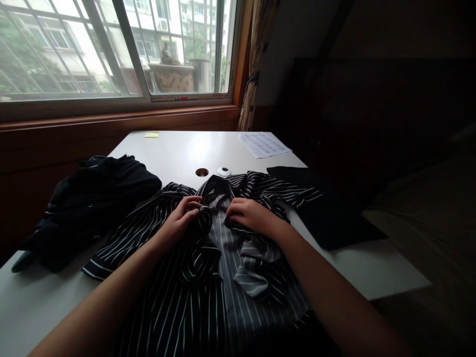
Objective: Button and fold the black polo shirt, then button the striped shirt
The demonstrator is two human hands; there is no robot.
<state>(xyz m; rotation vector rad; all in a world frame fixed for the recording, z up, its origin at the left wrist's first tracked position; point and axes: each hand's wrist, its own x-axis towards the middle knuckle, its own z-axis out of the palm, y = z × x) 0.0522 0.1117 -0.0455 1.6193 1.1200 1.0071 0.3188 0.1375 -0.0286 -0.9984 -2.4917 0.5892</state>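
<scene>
A black shirt with white stripes (197, 302) lies spread on the white table, its front parted so the greyer inside shows. Near the collar, my left hand (183, 214) pinches the front edge on the left, close to a small button (202, 208). Across the opening, my right hand (250, 214) has its fingers curled round the other front edge. One sleeve stretches toward the lower left, the other toward the upper right. The shirt's lower end runs out of view at the bottom.
Dark clothes (92, 203) are heaped at the left; a flat dark cloth (327, 218) hangs over the right edge. Printed papers (265, 144) and a yellow note (151, 134) lie at the back of the table (178, 148). Beyond the shirt are a round hole (202, 172) and a white cap (223, 171).
</scene>
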